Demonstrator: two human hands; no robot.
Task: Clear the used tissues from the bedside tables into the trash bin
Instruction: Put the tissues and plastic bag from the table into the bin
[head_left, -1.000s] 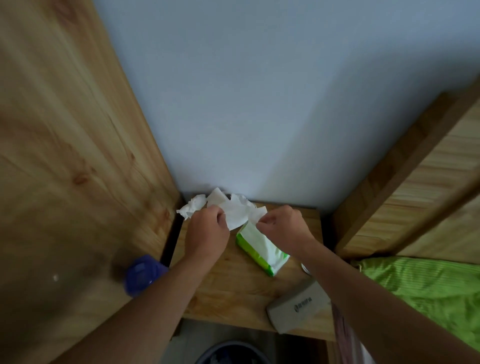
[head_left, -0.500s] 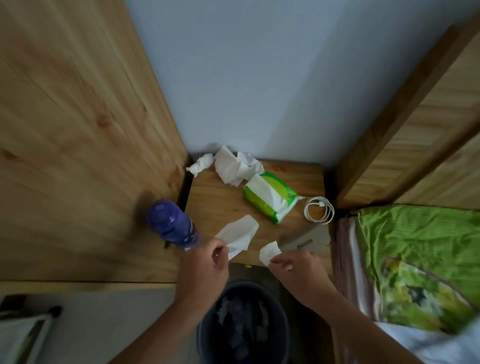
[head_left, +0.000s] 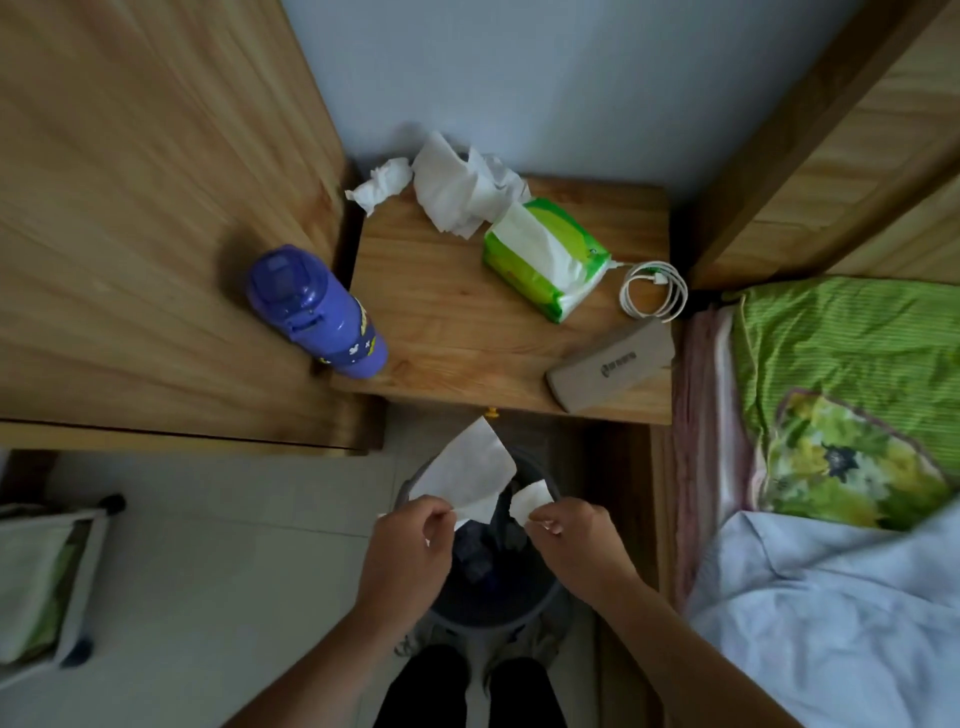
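While two tissues (head_left: 457, 192) lie on the table (head_left: 447, 332) (crumpled), each hand's fingers pinch one tissue.

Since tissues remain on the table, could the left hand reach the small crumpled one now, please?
Probably not yet: the left hand pinches a tissue piece over the trash bin; the crumpled tissue lies unobstructed.

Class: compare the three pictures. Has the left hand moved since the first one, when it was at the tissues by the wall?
Yes. The left hand has come back off the table, away from the wall, and now holds a tissue over the bin.
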